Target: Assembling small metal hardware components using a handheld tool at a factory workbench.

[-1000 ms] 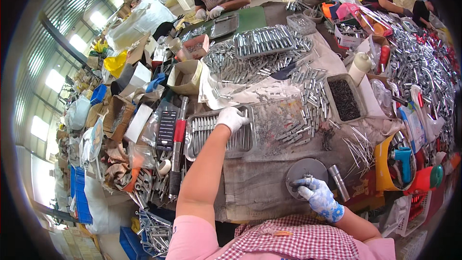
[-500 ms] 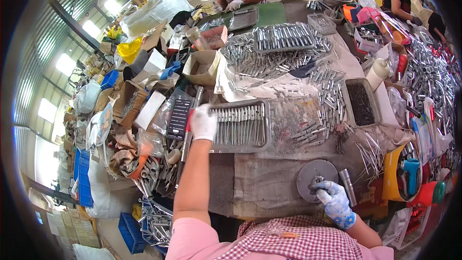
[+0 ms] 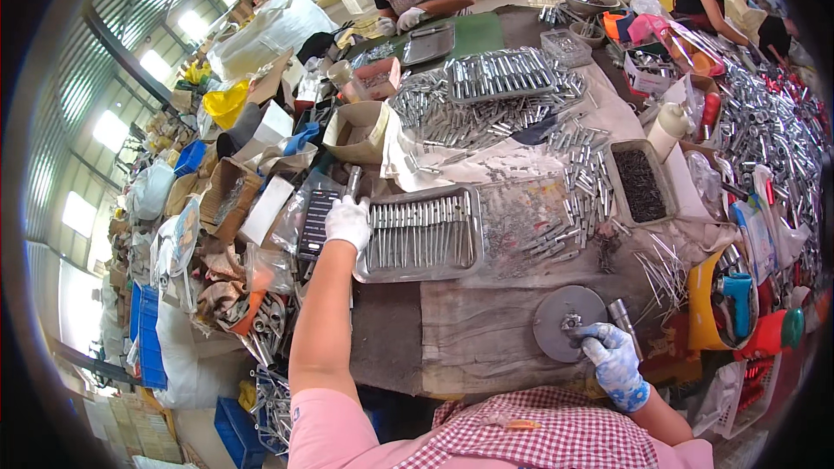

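My left hand (image 3: 347, 224), in a white glove, is closed around a metal rod (image 3: 354, 179) beside the left rim of a grey tray (image 3: 476, 267). The rod's upper end shows above the fingers; the glove hides its middle. Inside the tray lies a row of slim metal tube pieces (image 3: 421, 230), side by side. My right hand (image 3: 615, 366), in a blue-flowered white glove, pinches at a small dark metal piece (image 3: 571, 322) on a round grey disc (image 3: 554, 343). Its fingertips partly cover that piece. Just right of the disc lies a thick metal tube (image 3: 622, 326).
Loose metal tubes (image 3: 578, 204) are heaped behind and right of the tray. A bin of dark small parts (image 3: 641, 182) and thin rods (image 3: 663, 282) lie at the right. Boxes (image 3: 356, 132) crowd the left. Two people work across the table.
My left hand has shifted slightly left and down along the rod. My right hand has drawn back a little from the disc's middle. The whole view has tilted slightly.
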Available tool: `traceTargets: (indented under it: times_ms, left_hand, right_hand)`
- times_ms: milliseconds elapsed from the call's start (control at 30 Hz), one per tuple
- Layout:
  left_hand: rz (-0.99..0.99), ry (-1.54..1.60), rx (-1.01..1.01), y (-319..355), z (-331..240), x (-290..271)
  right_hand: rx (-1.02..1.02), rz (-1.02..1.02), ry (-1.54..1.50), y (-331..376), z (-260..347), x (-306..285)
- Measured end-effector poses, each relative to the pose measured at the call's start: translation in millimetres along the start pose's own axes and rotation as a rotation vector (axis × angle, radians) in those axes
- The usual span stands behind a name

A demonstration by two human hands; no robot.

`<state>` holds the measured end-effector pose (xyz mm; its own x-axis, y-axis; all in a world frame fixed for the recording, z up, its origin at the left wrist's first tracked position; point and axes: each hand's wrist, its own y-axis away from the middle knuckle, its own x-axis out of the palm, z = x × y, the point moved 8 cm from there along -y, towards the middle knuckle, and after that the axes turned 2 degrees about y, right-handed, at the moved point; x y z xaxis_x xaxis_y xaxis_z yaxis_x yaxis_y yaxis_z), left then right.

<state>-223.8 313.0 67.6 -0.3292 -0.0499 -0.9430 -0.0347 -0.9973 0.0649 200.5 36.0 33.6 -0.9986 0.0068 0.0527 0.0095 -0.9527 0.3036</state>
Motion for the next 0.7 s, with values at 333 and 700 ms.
traceTargets:
  times_ms: [333, 700]
  left_hand:
    - [0.013, -0.008, 0.16, -20, 4, -5]
    - [-0.59, 0.116, 0.329, 16, -64, -63]
  right_hand:
    - [-0.086, -0.121, 0.141, -3, 9, -30]
    - [-0.295, -0.698, 1.612, -79, 62, -133]
